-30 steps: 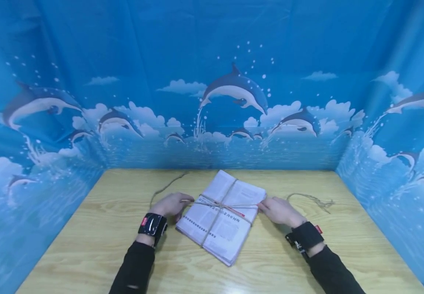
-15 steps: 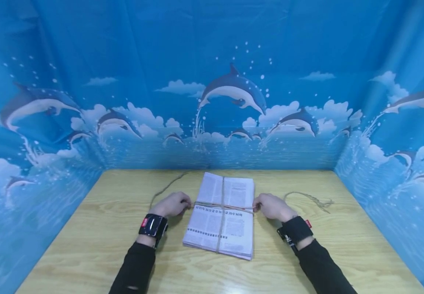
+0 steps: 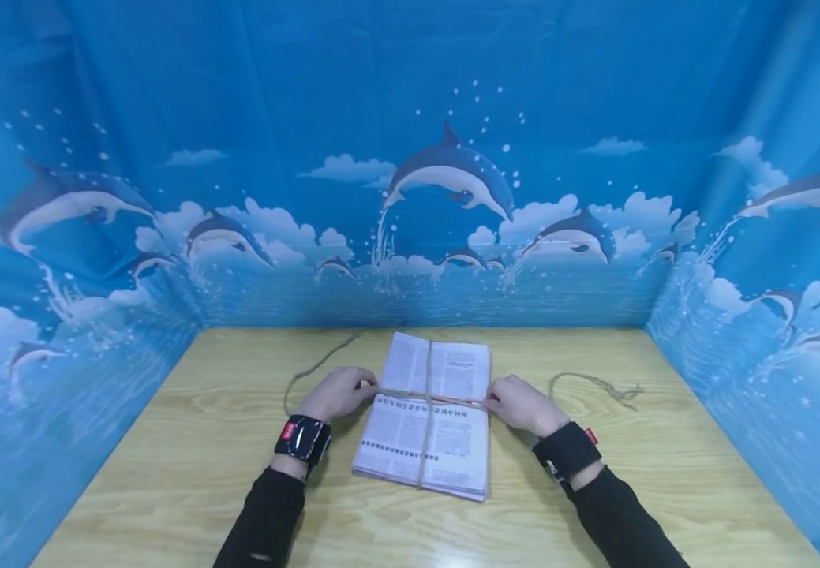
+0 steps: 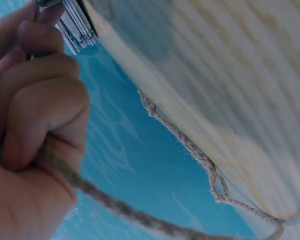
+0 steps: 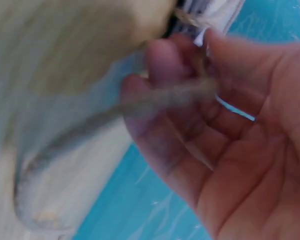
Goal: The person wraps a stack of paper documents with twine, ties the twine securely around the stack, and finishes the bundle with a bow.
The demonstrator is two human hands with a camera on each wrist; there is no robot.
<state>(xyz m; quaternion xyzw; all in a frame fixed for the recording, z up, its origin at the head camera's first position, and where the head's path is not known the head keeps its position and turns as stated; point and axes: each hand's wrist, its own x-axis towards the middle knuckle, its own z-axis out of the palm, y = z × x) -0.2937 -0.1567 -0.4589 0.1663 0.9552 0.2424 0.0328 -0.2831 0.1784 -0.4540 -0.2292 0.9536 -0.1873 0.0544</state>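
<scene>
A stack of folded newspapers lies flat on the table, with twine crossing it lengthwise and sideways. At its left edge, my left hand grips one end of the twine. The left wrist view shows that hand's curled fingers with the twine running out of the palm. My right hand pinches the other end at the stack's right edge. In the right wrist view, the twine trails past the looser fingers and is blurred. Where the strands cross, too little detail shows to tell a knot.
Loose twine tails lie on the wooden table, one curving behind the left hand and a frayed one to the right. A blue dolphin-print curtain encloses the back and sides. Both wrists wear black straps.
The newspaper stack has turned counter-clockwise and now sits nearly square to the table. My right hand has moved left along with it. My left hand has shifted slightly right, closer to the stack's edge.
</scene>
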